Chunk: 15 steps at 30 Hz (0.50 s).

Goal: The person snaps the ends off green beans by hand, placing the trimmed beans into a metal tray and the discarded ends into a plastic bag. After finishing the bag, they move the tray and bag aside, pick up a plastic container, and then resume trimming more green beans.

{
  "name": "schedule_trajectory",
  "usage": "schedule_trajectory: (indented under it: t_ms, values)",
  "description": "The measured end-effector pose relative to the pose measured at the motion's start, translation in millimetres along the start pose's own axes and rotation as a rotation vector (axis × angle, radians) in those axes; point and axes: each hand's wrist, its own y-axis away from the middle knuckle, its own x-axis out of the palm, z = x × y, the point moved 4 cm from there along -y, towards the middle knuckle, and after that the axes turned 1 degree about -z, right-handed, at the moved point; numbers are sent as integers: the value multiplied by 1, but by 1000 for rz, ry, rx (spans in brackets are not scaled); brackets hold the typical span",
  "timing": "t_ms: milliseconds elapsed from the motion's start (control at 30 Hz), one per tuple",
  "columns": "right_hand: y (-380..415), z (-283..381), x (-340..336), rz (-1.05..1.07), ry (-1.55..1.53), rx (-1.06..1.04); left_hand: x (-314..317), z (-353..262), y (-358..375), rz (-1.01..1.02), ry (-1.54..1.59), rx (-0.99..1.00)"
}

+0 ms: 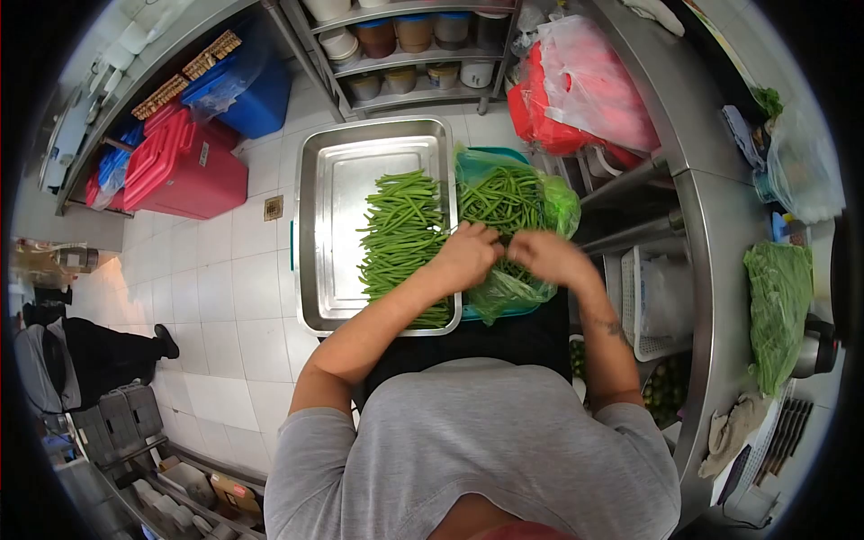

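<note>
Grey shirt (486,427) is up close, left hand (465,259) and right hand (551,258) curled over bagged green beans (502,196), too blurry to tell what's pinched, more beans (400,225) in the adjoining tray (335,207), handy for short reaches.

Keeping beans (400,225) in the right part of the tray (328,234), before the torso. Holding more beans (499,198) in the open bag (490,301), just right of the tray, over a basin (519,312). Standing beyond the tray: a rack (387,62), bearing tubs (414,33). Sitting ahead to the left: bins (184,171). Running along the right: a desk (711,202), carrying wrapped greens (778,310), with a basket (666,347) lying below.
</note>
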Motion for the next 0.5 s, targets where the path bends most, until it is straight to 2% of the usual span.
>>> schedule_trajectory:
  t_ms: [33,100,167,233,333,433,500]
  values:
    - [15,2,19,129,78,31,9,-3,-1,205,-2,-13]
    - [44,25,38,217,42,47,26,-7,2,615,-10,-45]
    - [59,38,50,52,75,-78,20,-12,-3,538,-2,-59]
    - [66,40,51,20,133,-72,16,-16,-11,422,94,-90]
    - [69,46,38,66,167,-60,39,-33,-10,303,25,127]
    - [70,45,30,118,179,-33,59,-32,-10,443,-99,66]
    - [69,41,32,121,164,-22,64,-38,-11,411,-127,128]
